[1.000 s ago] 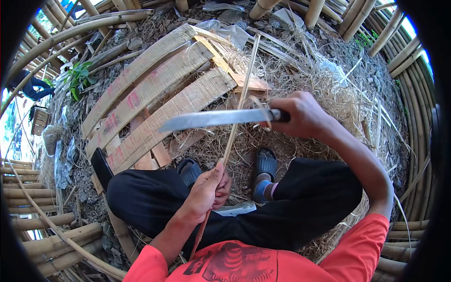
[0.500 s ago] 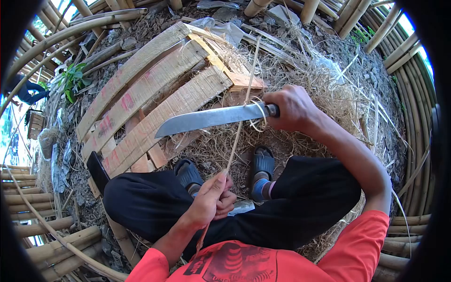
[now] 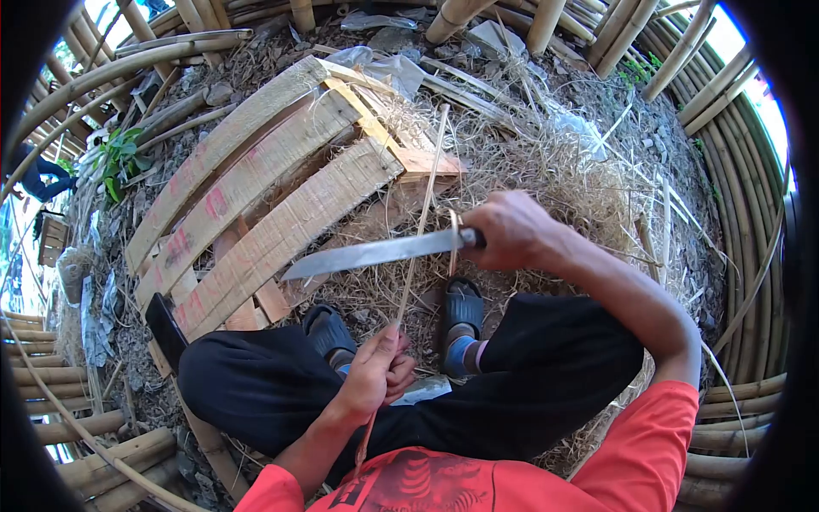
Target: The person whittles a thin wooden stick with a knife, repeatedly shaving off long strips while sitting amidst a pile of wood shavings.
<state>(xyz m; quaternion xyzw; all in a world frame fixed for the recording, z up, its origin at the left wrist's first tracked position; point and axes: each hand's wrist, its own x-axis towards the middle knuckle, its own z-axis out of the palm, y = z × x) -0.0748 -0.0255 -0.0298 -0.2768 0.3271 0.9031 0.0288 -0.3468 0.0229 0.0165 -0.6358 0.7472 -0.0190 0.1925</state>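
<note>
My right hand point(image 3: 514, 230) is closed around the dark handle of a long machete point(image 3: 367, 258), its blade pointing left. A thin bamboo strip point(image 3: 427, 192) runs from near my lap up and away toward the crate. My left hand point(image 3: 380, 371) grips this strip low down, in front of my lap. The blade crosses the strip above my left hand. Near the handle, a pale curl of shaving point(image 3: 454, 243) hangs at the blade.
A slatted wooden crate point(image 3: 281, 226) with red marks lies at left ahead. Beside my left knee is a dark phone-like object point(image 3: 167, 331). Shavings point(image 3: 546, 192) cover the ground around my sandals point(image 3: 463, 311). Bamboo poles point(image 3: 751, 230) stand at right. Part of a person point(image 3: 43, 177) shows far left.
My right hand has brought the machete down along the strip, closer to my left hand. The shaving at the blade now hangs straighter. My left hand keeps its grip; the whole view shifts slightly.
</note>
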